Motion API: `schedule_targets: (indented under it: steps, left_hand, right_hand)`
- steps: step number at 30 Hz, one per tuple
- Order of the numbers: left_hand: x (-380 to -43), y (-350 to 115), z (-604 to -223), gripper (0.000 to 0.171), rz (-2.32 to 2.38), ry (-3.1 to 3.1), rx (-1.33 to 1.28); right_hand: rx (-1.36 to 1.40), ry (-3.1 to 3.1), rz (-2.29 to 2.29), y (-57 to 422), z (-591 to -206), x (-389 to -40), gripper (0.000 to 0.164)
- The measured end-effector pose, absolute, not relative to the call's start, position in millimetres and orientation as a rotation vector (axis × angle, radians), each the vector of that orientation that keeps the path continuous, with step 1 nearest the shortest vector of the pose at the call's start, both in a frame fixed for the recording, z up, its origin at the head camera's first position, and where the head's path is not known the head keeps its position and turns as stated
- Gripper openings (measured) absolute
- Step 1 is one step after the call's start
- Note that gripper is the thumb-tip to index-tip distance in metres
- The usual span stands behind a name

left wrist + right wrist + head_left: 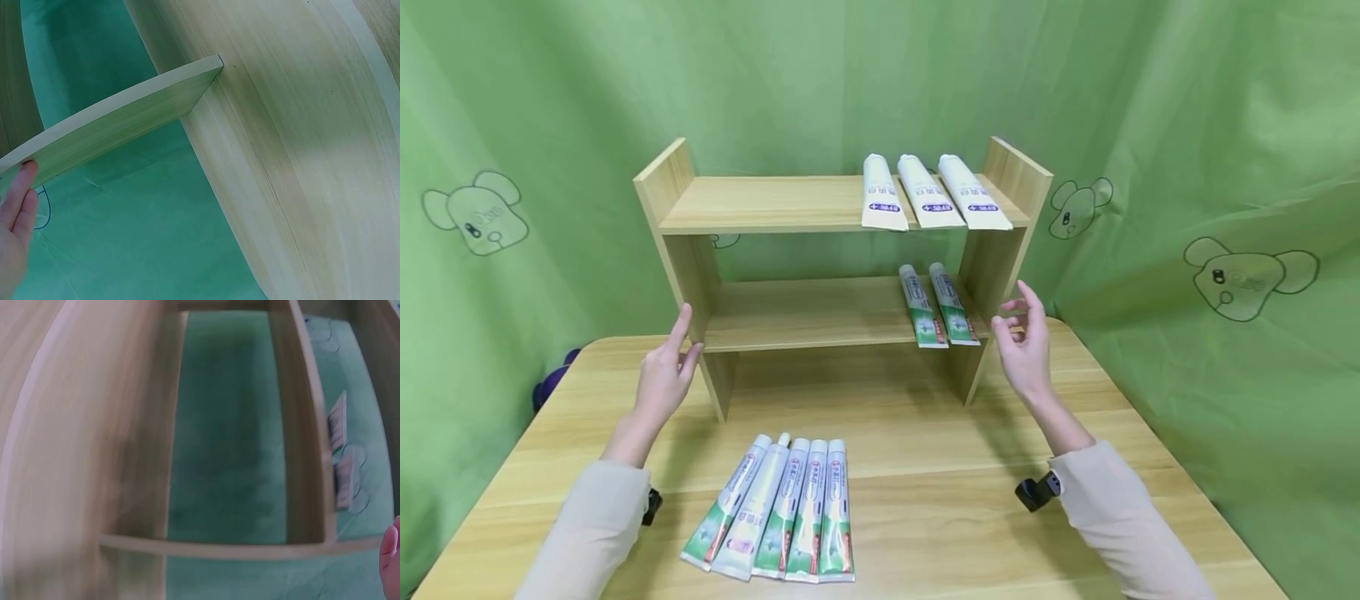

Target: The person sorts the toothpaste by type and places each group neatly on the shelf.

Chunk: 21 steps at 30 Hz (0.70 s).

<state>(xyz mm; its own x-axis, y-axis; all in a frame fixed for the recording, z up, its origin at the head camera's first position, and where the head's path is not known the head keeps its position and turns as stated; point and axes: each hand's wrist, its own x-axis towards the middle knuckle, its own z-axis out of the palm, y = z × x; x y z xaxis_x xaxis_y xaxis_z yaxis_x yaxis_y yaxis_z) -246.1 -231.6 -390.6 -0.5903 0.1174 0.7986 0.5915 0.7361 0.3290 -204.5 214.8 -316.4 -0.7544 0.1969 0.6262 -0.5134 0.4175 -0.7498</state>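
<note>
A two-tier wooden shelf [820, 312] stands on the table. My left hand [664, 375] is by its left side panel, index finger pointing up and thumb apart, holding nothing. In the left wrist view, the fingertips of that hand [15, 231] overlap a board edge. Beside the right side panel, my right hand [1028, 346] is raised with loosely bent fingers and nothing in them. Three white toothpaste tubes [928, 196] lie on the top board at the right. Two green-and-white toothpaste tubes [936, 308] lie on the board below.
Several toothpaste tubes [790, 508] lie side by side on the wooden table [940, 517], in front of the shelf; one is mostly white. Green curtains [850, 83] with mouse drawings hang behind and at the sides. A purple object [553, 379] shows past the left table edge.
</note>
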Motion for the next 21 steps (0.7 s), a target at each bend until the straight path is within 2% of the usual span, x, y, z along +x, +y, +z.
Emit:
schedule_targets:
  steps: [10, 21]
  left_hand:
    - [-246.0, -231.3, -391.2, 0.079, -0.746, -2.133, -0.525]
    - [-244.7, -231.0, -388.2, 0.078, -0.753, -2.134, -0.529]
  right_hand:
    - [0.241, -2.075, 1.273, 241.4, -347.8, -232.7, 0.06]
    - [0.547, -2.119, 0.878, 261.4, -371.3, -253.7, 0.063]
